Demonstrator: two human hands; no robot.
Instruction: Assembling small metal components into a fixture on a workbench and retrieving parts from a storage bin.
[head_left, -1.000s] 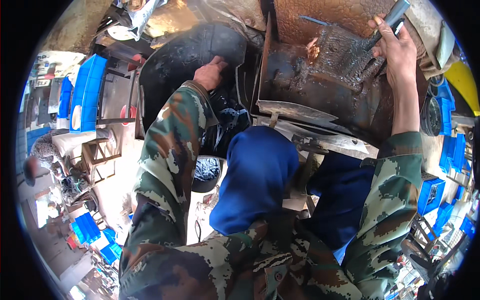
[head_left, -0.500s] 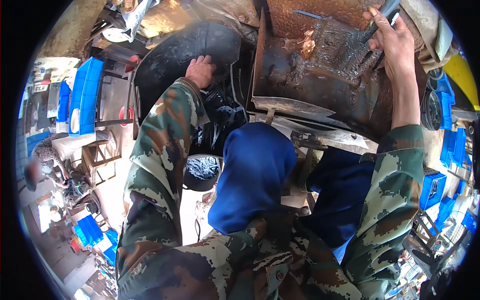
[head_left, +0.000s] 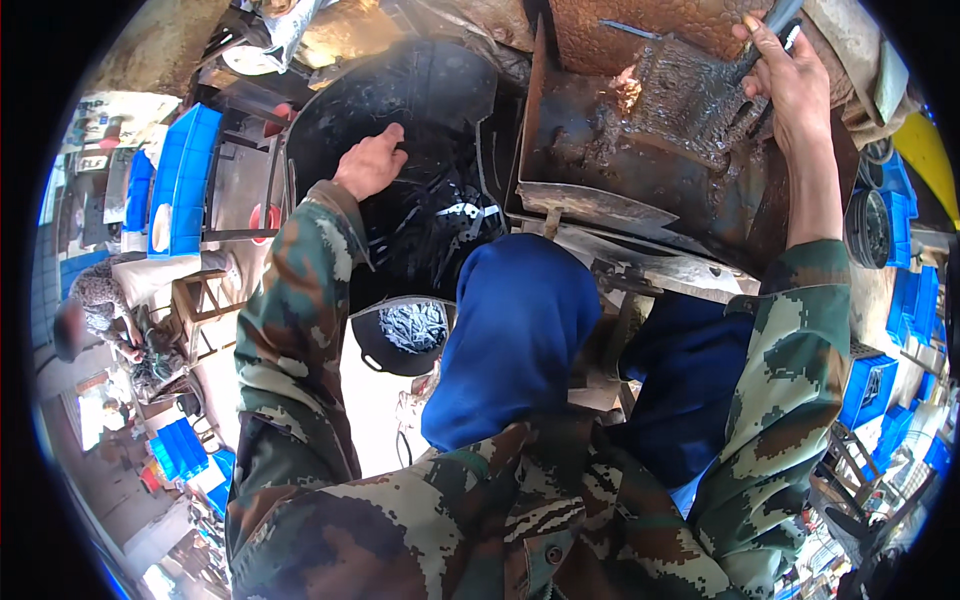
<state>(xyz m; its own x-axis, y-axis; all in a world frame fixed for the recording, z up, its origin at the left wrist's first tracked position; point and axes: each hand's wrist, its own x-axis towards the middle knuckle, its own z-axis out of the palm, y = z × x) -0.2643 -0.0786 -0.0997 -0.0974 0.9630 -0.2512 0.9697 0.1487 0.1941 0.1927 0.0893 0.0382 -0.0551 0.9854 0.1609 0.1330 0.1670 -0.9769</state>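
My left hand (head_left: pixel 371 163) is over the black tub (head_left: pixel 420 75), its fingers curled together. Whatever they may hold is too dark to make out. Dark narrow strips and a few bright pale pieces (head_left: pixel 468 212) lie lower in the tub. At the upper right, my right hand (head_left: pixel 792 88) is wrapped round a blue-grey handle (head_left: pixel 783 14) beside the rusty metal tray (head_left: pixel 600 197). Within the tray lies a wet, dark, grimy block (head_left: pixel 685 98), with a bright coppery patch (head_left: pixel 628 90) at its left end.
Below the tub stands a black bucket (head_left: pixel 380 358) of grey strips, next to my blue-clad knee (head_left: pixel 525 330). Blue bins (head_left: pixel 185 180) stand at the left, with another person (head_left: pixel 105 300) seated beyond a wooden stool (head_left: pixel 205 310). More blue bins (head_left: pixel 866 390) line the right.
My left hand has moved left within the tub, and its fingers have drawn together. Pale pieces now show in the tub. My right hand keeps its grip, almost unmoved.
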